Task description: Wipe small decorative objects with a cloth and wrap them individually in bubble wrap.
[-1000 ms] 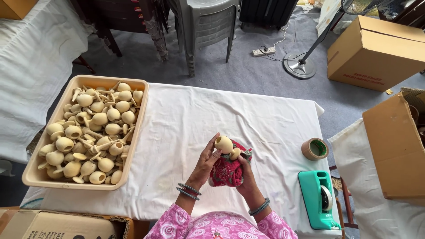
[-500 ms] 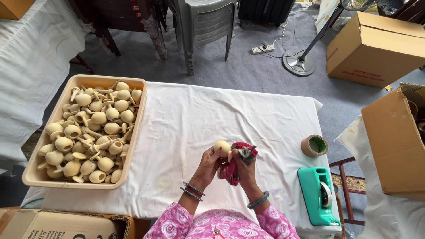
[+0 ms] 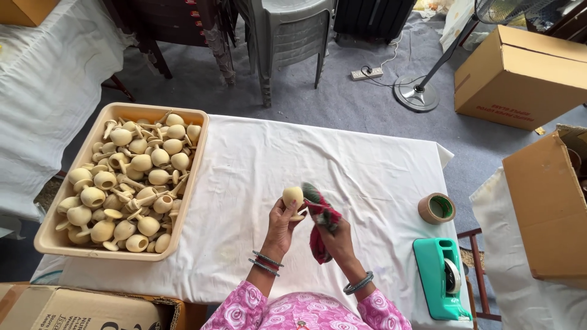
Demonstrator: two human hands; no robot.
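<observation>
From the head camera, looking down, the table (image 3: pixel 257 177) is covered in a white cloth and its middle is bare, with free room between the tray (image 3: pixel 189 183) on the person's left and the tape roll (image 3: pixel 436 208) and teal tape dispenser (image 3: pixel 441 276) on the right. The tray sits close to the table's left edge; the dispenser lies near the front right corner, and the tape roll is just beyond it, apart from it. Cardboard boxes stand off the table to the right and at the lower left. Past the far edge there is grey floor with a grey plastic chair (image 3: pixel 293 36).

The left hand (image 3: pixel 282 221) is closed around a small pale cup (image 3: pixel 293 196), holding it above the table near the front edge, about midway across. The cup is rounded and beige, with a plain matt surface, like the many pale pieces heaped in the tray. The right hand (image 3: pixel 333 235) is closed on a red and green rag (image 3: pixel 320 220), whose top end touches the cup's right side while the rest hangs down.
</observation>
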